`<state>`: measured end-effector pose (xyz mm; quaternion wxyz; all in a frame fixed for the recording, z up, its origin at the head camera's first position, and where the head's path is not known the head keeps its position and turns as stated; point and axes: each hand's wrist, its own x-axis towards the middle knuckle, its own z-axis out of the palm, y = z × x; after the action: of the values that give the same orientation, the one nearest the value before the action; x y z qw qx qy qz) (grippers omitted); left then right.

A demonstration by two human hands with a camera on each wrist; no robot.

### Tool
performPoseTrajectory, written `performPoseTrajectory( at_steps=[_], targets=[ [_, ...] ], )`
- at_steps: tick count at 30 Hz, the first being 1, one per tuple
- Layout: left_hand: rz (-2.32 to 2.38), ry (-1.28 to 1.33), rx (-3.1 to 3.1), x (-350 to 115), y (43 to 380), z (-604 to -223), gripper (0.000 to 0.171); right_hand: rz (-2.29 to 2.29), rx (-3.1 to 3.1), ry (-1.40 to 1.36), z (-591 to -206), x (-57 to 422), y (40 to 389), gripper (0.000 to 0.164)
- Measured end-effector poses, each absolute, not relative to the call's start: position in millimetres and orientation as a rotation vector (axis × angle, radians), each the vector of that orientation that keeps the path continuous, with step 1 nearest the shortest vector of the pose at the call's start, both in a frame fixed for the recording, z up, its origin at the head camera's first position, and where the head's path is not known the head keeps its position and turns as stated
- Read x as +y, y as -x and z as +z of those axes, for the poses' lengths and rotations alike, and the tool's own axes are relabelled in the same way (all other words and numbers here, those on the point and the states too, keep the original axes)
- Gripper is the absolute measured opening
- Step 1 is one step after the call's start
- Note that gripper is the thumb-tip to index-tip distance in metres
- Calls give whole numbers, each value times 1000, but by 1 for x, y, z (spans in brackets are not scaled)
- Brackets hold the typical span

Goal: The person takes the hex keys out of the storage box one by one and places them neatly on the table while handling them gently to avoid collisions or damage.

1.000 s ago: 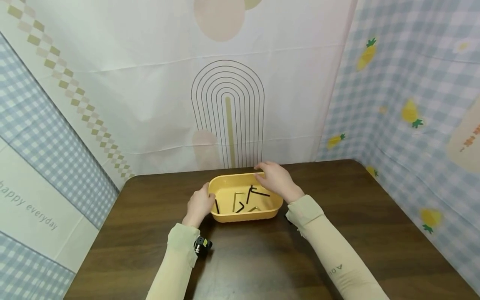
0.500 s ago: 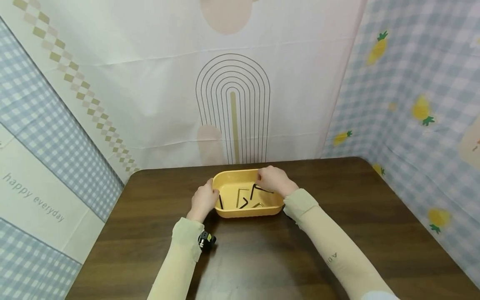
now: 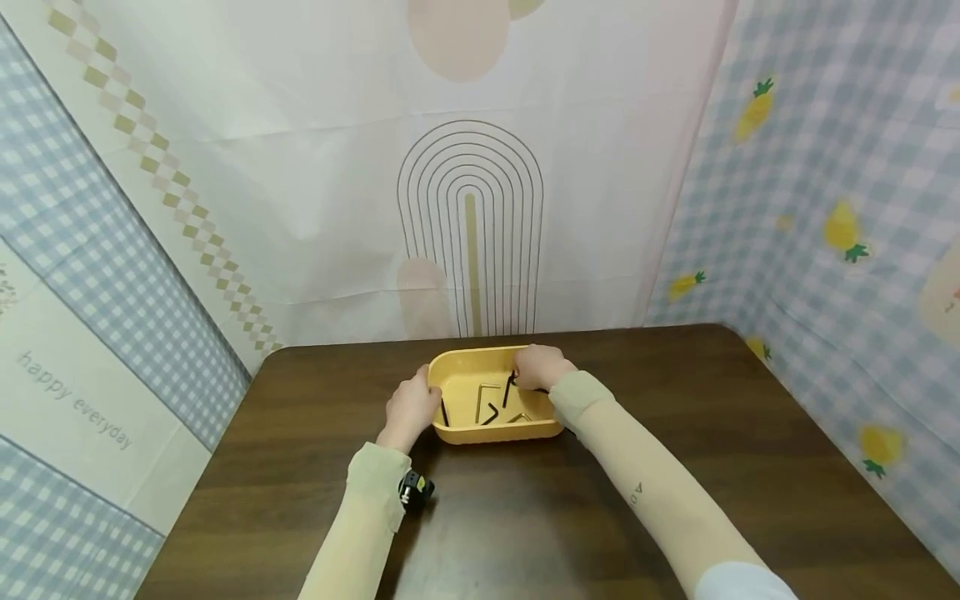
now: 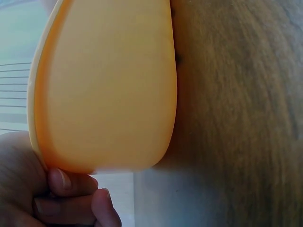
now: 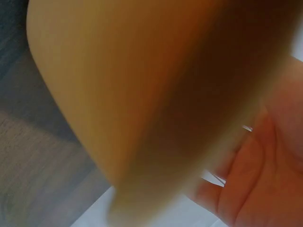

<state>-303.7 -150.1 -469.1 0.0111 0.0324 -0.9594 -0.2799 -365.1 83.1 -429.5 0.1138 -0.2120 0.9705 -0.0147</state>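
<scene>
A yellow oval tray (image 3: 487,436) on the table holds several L-shaped hex keys, some black, some brass-coloured. My left hand (image 3: 411,408) grips its left end, the thumb over the rim and the fingers curled outside; the left wrist view shows those fingers (image 4: 71,208) by the tray wall. My right hand (image 3: 542,367) reaches over the back right rim, fingers bent down among the keys. Beside its fingertips lies a black hex key (image 3: 507,395); another is largely covered by the hand. I cannot tell whether the right fingers pinch a key. Near the front lie a short black key (image 3: 491,412) and a brass-coloured key (image 3: 519,417).
The tray stands near the back edge of a dark wooden table (image 3: 495,525). Behind it hangs a white printed cloth (image 3: 322,208), and a blue checked cloth (image 3: 810,250) hangs on the right.
My right hand has come from the tray's back right rim down into it, its fingers bending over the black hex keys. The left hand keeps its grip on the left end.
</scene>
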Motion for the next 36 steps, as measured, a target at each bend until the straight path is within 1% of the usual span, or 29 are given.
performPoseTrajectory(
  at_steps=[6, 13, 16, 21, 28, 36],
  targets=[
    [-867, -105, -2989, -149, 303, -470, 54, 55, 2822, 641, -435, 81, 363, 33],
    [-867, -97, -3004, -146, 304, -470, 55, 79, 2807, 649, -439, 82, 358, 23],
    [-851, -102, -3004, -145, 304, -470, 55, 98, 2815, 653, -442, 82, 357, 23],
    [-833, -105, -2996, -145, 304, -470, 55, 70, 2801, 679, -445, 80, 356, 30],
    [-819, -104, -3001, -145, 303, -470, 55, -17, 2719, 786, -449, 80, 352, 37],
    [-817, -119, -3005, -147, 302, -468, 54, -107, 2659, 861, -447, 83, 357, 48]
  ],
)
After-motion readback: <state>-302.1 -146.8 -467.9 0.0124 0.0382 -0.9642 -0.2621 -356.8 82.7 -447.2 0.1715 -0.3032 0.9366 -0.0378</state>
